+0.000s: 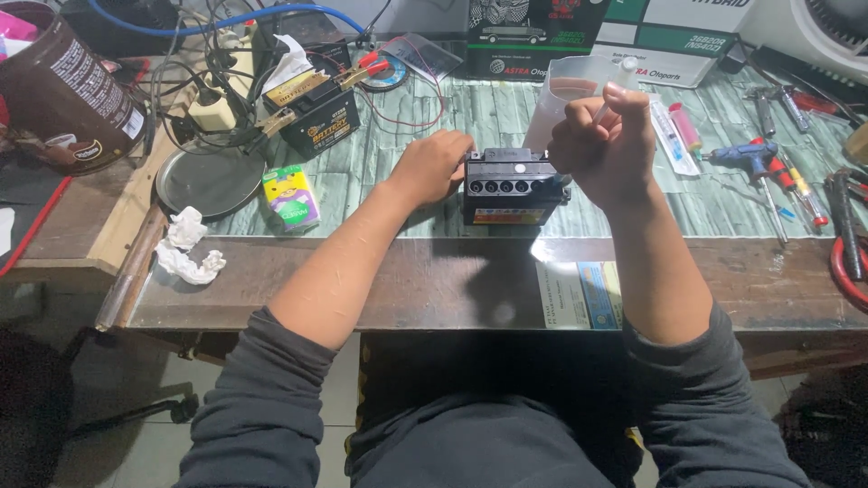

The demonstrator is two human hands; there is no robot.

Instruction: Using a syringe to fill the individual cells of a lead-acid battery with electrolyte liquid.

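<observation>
A small black battery stands at the centre of the workbench, on its green patterned mat, with a row of round fill holes showing along its top. The left hand rests against the battery's 9 o'clock side, fingers curled closed on its edge, steadying it. The right hand is raised just above the battery's 2 o'clock corner, fist closed around a slim white syringe whose plunger end sticks up out of the grip.

Directly behind that hand, at 12 o'clock from the battery, stands a translucent plastic measuring jug; whether it holds liquid cannot be told. At 10 o'clock sits a second black battery with clamps and wires on its terminals. A shallow round metal dish lies at 9 o'clock, nothing visible in it, with a small colourful box just beside it and crumpled tissue nearer the bench edge. A big brown tin leans at far 10 o'clock. At 3 o'clock lie a blue glue gun and hand tools.
</observation>
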